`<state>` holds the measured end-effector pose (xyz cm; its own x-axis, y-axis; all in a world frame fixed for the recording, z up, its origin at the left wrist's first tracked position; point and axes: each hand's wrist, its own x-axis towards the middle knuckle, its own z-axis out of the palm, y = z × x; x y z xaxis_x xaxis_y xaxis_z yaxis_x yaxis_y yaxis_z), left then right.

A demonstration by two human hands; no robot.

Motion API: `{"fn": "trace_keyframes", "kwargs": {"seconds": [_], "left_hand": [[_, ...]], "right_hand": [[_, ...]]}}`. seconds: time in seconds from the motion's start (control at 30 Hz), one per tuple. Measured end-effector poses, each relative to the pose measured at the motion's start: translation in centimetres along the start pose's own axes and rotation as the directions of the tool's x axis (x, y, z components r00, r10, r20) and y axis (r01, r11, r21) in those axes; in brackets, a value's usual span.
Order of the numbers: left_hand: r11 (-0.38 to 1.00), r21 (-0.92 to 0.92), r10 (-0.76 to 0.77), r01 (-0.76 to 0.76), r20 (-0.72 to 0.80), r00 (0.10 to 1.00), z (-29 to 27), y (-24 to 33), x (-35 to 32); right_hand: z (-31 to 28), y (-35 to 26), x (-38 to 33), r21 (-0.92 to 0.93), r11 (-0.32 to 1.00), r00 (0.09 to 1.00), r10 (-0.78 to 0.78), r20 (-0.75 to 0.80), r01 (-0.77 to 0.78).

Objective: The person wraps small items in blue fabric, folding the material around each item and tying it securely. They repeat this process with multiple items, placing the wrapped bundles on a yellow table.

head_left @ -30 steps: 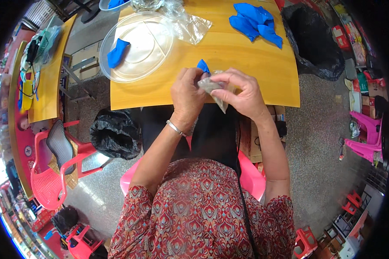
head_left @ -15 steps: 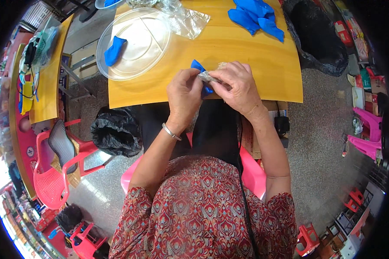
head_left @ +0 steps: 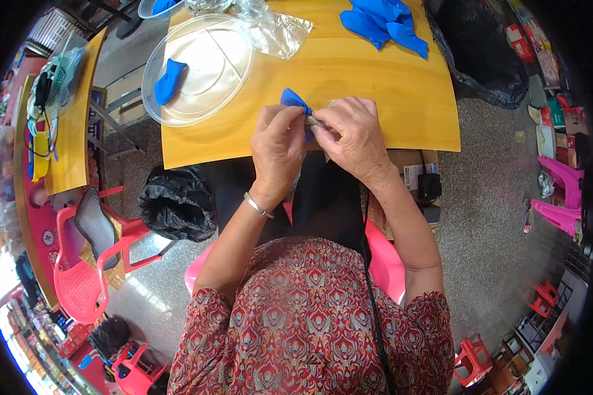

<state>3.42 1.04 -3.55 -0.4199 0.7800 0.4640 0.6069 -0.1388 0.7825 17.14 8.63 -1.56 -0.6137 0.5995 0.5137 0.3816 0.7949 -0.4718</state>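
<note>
Over the near edge of the table, both my hands meet at a small blue piece of thin, cloth-like material. My left hand is closed, thumb and fingers pinching this piece just below its flared upper end. A thin, crumpled greyish strip shows against the blue, and my right hand is closed on it, fingertips almost touching the left ones. The lower part of the blue piece is mostly hidden behind my fingers. Another blue piece lies on a round clear plastic lid to the left.
Several blue pieces lie heaped at the table's far right. Clear plastic bags sit beside the lid. A black bag hangs open by the right edge; another black bag stands at my left leg. A red chair is farther left.
My right fingertips have shifted slightly down, and less of the crumpled strip shows between my hands. The blue piece's upper end now spreads wider above my left fingers. My view has shifted slightly.
</note>
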Motion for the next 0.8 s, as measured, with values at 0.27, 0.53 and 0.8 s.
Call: {"fn": "trace_keyframes", "kwargs": {"seconds": [0.27, 0.53, 0.8], "left_hand": [[0.997, -0.006, -0.077, 0.076, -0.052, 0.996, -0.4, 0.8, 0.4], [0.984, -0.099, -0.143, 0.151, 0.077, 0.987, -0.7, 0.8, 0.2], [0.919, -0.183, -0.310, 0.351, 0.216, 0.926, -1.6, 0.8, 0.2]], "right_hand": [[-1.8, -0.3, -0.3, 0.143, 0.983, 0.993, 0.116, 0.012, -0.117], [-2.4, -0.5, -0.4, 0.536, 0.844, 0.995, -0.036, 0.092, -0.019], [-2.4, -0.2, -0.8, 0.164, 0.958, 0.955, -0.258, 0.144, 0.234]]}}
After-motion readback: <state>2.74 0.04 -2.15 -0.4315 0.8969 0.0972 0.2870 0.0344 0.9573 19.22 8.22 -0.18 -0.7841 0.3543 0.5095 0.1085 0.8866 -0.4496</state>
